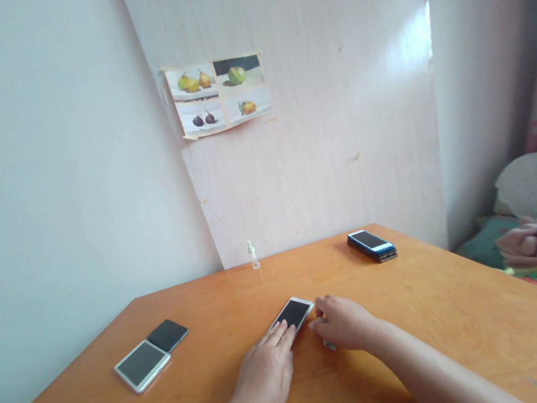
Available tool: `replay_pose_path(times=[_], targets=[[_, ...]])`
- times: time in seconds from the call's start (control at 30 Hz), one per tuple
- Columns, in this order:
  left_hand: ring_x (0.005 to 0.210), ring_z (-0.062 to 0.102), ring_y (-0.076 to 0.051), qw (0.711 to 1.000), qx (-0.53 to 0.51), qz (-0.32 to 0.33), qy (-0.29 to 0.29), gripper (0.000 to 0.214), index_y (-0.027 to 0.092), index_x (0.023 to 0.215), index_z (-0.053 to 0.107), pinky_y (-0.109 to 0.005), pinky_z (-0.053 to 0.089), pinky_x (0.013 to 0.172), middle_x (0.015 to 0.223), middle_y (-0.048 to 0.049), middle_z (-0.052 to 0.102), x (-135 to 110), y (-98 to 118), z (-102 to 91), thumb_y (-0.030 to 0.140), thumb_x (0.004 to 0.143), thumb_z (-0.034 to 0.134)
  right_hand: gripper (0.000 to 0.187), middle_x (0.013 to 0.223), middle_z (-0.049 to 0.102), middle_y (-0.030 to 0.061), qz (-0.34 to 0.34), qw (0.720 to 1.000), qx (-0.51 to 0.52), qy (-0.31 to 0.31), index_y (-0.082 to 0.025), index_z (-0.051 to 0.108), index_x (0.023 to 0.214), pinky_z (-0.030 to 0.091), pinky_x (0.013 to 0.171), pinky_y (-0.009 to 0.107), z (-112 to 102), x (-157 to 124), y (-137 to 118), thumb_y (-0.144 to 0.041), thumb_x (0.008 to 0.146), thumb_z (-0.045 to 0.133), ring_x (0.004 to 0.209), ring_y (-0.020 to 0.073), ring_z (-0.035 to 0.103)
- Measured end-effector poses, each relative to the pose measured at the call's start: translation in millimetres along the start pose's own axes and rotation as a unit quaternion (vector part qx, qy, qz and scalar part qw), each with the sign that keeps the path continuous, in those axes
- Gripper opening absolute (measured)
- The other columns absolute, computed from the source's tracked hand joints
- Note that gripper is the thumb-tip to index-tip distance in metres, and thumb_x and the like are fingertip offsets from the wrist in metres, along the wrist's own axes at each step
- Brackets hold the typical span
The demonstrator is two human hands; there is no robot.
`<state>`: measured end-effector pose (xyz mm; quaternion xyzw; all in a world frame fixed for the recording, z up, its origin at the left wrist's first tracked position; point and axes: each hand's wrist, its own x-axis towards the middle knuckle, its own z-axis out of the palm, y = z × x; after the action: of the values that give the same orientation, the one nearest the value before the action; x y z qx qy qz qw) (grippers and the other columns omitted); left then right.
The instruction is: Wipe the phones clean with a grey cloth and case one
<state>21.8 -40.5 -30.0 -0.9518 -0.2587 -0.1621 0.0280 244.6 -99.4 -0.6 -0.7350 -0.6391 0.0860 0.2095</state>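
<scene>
A white-framed smartphone (293,313) with a dark screen lies slantwise near the middle of the wooden table. My left hand (268,366) rests over its lower end, fingers stretched out flat on the screen. Just right of the phone's upper end, my right hand (343,322) is closed, its fingers curled and pinched. From under that hand pokes a small whitish piece (329,344), too hidden to name. The right fingertips come close to the phone's edge; whether they touch it I cannot tell.
On the left of the table (212,389), a white-framed device (142,364) touches a dark one (167,334). A small clear pump bottle (254,258) stands at the back edge. Several phones form a stack (372,245) at the back right. Fruit pictures (218,96) hang on the board.
</scene>
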Motion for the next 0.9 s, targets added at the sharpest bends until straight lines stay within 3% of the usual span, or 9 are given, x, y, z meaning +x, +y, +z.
replay_pose_path(times=[0.13,0.3,0.37,0.47,0.53,0.6,0.77,0.9], targets=[[0.134,0.046,-0.023,1.0,-0.004,0.0,-0.018,0.046,0.019,0.138,0.05,-0.041,0.041,0.112,0.145,-0.0108,0.048,0.7,1.9,-4.0,0.019,0.093,0.039,0.024,0.092,0.068,0.0101,-0.003,0.999,-0.022,-0.028,-0.019,0.064,0.087,0.032,0.06,0.027,-8.7,-7.9,-1.5,-0.039,0.075,0.06,0.079,0.0224,0.061],[0.136,0.043,-0.023,0.998,-0.051,-0.014,-0.016,0.045,0.02,0.138,0.05,-0.041,0.036,0.114,0.146,-0.0098,0.048,1.4,3.0,-5.6,0.023,0.093,0.042,0.008,0.084,0.066,0.0064,-0.068,0.996,0.001,-0.05,-0.019,0.062,0.076,0.033,0.059,0.025,-5.6,-7.0,4.9,-0.019,0.073,0.056,0.073,0.0173,0.058],[0.137,0.042,-0.023,0.996,-0.074,-0.04,0.0,0.049,0.02,0.14,0.046,-0.041,0.034,0.115,0.146,-0.009,0.048,1.5,2.6,-7.8,0.03,0.092,0.048,0.013,0.084,0.065,0.0051,-0.084,0.996,0.034,-0.018,-0.02,0.063,0.078,0.036,0.063,0.024,-1.7,-3.0,8.8,-0.014,0.073,0.053,0.075,0.0161,0.059],[0.13,0.047,-0.027,0.988,-0.087,-0.128,0.025,0.064,0.017,0.141,0.043,-0.042,0.037,0.11,0.141,-0.0129,0.051,1.6,1.0,-15.4,0.045,0.085,0.058,0.019,0.086,0.064,0.0041,-0.085,0.991,0.086,0.059,-0.02,0.064,0.083,0.039,0.069,0.023,3.2,3.5,12.6,-0.011,0.076,0.05,0.078,0.0149,0.059],[0.126,0.049,-0.032,0.978,-0.078,-0.191,0.024,0.078,0.014,0.139,0.043,-0.045,0.038,0.106,0.136,-0.0163,0.053,1.6,-0.9,-20.9,0.056,0.076,0.064,0.018,0.086,0.064,0.0038,-0.078,0.985,0.113,0.103,-0.02,0.065,0.084,0.041,0.071,0.024,5.8,6.7,12.2,-0.012,0.079,0.049,0.079,0.0152,0.059],[0.123,0.049,-0.034,0.971,-0.082,-0.223,0.011,0.082,0.015,0.136,0.044,-0.045,0.039,0.103,0.132,-0.0168,0.055,1.7,-3.0,-23.2,0.057,0.07,0.068,0.017,0.085,0.066,0.0032,-0.066,0.98,0.14,0.122,-0.021,0.065,0.085,0.042,0.072,0.025,9.0,8.4,9.6,-0.016,0.081,0.049,0.08,0.016,0.06],[0.118,0.053,-0.029,0.971,-0.116,-0.21,0.02,0.066,0.017,0.128,0.047,-0.039,0.039,0.1,0.124,-0.0141,0.058,3.7,-6.5,-12.2,0.039,0.07,0.068,0.022,0.082,0.069,0.0005,-0.011,0.971,0.202,0.125,-0.022,0.061,0.102,0.045,0.069,0.025,20.2,11.3,3.9,-0.027,0.084,0.048,0.074,0.0161,0.061],[0.116,0.054,-0.029,0.97,-0.142,-0.194,0.042,0.068,0.018,0.127,0.046,-0.039,0.039,0.1,0.123,-0.0128,0.058,6.7,-6.8,-4.1,0.041,0.067,0.07,0.024,0.076,0.066,-0.0001,0.03,0.958,0.225,0.175,-0.02,0.056,0.103,0.043,0.062,0.025,25.4,16.6,10.4,-0.032,0.084,0.047,0.066,0.0157,0.058]])
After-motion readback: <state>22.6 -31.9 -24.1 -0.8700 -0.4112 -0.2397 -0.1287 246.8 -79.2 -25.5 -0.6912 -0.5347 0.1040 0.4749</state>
